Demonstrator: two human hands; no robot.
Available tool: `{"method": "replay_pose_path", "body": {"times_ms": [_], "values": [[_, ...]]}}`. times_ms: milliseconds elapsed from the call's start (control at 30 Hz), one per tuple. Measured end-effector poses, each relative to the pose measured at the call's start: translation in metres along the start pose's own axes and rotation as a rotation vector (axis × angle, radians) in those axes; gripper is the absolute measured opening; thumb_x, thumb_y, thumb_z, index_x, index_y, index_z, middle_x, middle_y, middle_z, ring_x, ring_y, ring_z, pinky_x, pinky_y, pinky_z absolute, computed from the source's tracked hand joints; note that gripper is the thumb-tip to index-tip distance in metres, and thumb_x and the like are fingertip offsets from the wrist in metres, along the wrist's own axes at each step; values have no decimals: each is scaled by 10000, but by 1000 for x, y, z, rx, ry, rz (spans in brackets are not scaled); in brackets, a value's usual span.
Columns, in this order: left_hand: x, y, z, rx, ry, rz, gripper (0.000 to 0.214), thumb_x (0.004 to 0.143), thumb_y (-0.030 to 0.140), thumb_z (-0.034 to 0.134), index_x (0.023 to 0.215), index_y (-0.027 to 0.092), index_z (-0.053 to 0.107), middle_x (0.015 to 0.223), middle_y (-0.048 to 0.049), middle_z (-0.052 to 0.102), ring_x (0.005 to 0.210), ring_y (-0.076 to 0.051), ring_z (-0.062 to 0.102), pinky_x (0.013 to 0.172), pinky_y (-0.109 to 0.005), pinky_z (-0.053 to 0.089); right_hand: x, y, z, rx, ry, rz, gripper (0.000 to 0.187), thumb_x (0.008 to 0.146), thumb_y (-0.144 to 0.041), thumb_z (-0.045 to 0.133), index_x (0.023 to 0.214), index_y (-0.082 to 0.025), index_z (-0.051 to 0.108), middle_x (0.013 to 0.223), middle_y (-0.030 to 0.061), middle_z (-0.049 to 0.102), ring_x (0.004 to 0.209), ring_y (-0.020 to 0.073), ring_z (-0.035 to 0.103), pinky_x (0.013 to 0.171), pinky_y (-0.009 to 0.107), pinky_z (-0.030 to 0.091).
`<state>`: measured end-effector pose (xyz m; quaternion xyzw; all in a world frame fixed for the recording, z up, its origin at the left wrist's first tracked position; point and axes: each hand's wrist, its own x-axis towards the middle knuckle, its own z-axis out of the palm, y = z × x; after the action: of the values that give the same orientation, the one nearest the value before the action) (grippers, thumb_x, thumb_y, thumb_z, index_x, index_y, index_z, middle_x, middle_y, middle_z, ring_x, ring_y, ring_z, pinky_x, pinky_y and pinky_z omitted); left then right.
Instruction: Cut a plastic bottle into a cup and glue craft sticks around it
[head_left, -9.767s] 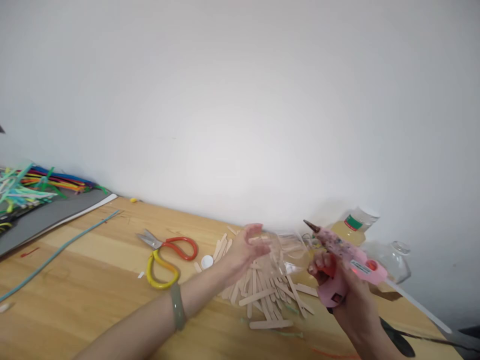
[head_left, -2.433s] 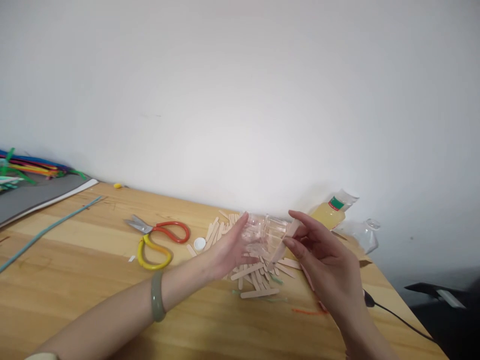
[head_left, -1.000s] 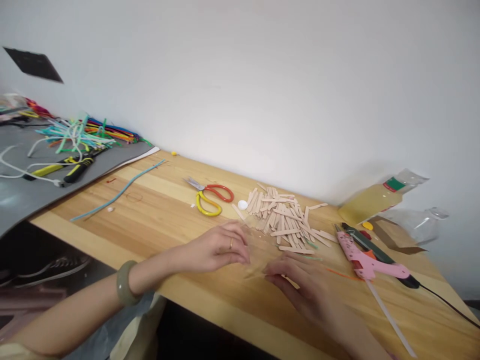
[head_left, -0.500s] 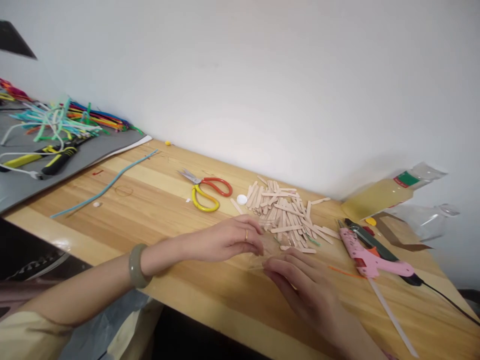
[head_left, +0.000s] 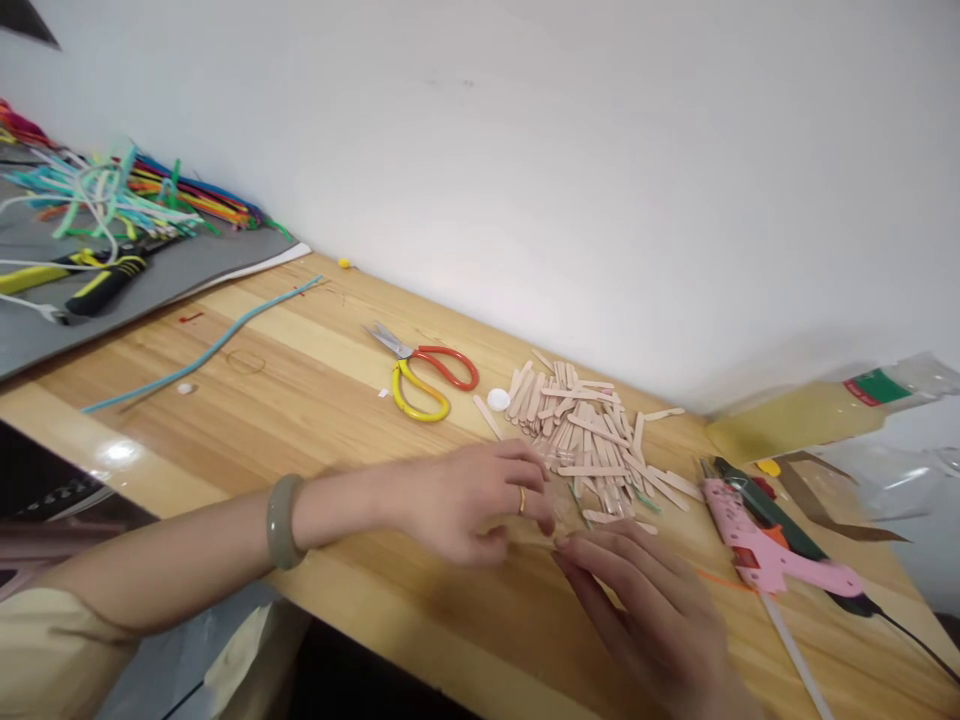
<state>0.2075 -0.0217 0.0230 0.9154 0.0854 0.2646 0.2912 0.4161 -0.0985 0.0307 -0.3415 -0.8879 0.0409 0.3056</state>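
Note:
In the head view, my left hand [head_left: 480, 500] reaches in from the left, palm down, with bent fingers and the thumb apart from them. Its fingertips rest at a crumpled piece of clear plastic film [head_left: 556, 497]. Across from it, my right hand [head_left: 649, 600] has its thumb and fingertips pinched together on the near edge of that film. Just beyond both hands lies a loose heap of wooden craft sticks [head_left: 598, 430], partly covered by the film. A white round disc [head_left: 498, 400] sits at the heap's left side.
Scissors [head_left: 409, 360] with red and yellow handles lie left of the heap. A pink glue gun [head_left: 780, 560], its cord and a bottle of yellow liquid [head_left: 802, 410] are at right. Pliers [head_left: 109, 285], pipe cleaners [head_left: 112, 195] and a blue pipe cleaner [head_left: 217, 345] lie left.
The view has shifted a little. My left thumb has come out from under the palm and spread from the fingers. My right hand still pinches the film.

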Motion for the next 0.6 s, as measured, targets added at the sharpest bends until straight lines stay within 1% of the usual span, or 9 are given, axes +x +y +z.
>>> {"method": "replay_pose_path", "body": {"times_ms": [67,200,333,433,533,600], "values": [[0,1,1,65,-37,-13,276,651,101,546,913,163,606,875,-77,586,1013,-220,487,921,-346,454,-2,0,1,-10,14,4,281,805,-17,544,1035,-177,558,797,37,651,703,129,605,643,263,503],[1,1,5,162,-60,5,274,646,129,567,916,154,610,862,-79,574,964,-218,487,907,-339,448,-7,0,2,-37,42,23,306,797,-9,554,1054,-173,563,791,39,635,690,127,606,625,244,503],[1,2,7,246,-81,14,230,684,178,578,912,164,601,838,-72,574,913,-214,480,870,-332,450,-9,0,4,-112,34,6,301,810,-60,567,1084,-182,549,814,47,639,710,143,615,645,262,524],[2,1,9,298,-84,14,188,720,225,591,901,174,596,849,-67,580,872,-209,478,831,-334,454,-7,-1,6,-157,40,0,298,822,-71,562,1095,-187,532,827,48,639,713,138,615,637,255,527],[3,-1,13,323,-85,27,185,763,272,593,911,161,593,908,-74,603,883,-204,491,833,-338,449,-5,-2,7,-145,50,13,283,828,-60,551,1086,-175,523,826,49,632,729,133,613,646,243,528],[4,-2,16,335,-76,36,179,781,281,587,891,142,601,897,-75,616,886,-197,507,847,-336,442,-5,-3,8,-126,50,16,288,828,-57,548,1092,-168,516,826,51,626,736,134,611,658,243,529]]}}
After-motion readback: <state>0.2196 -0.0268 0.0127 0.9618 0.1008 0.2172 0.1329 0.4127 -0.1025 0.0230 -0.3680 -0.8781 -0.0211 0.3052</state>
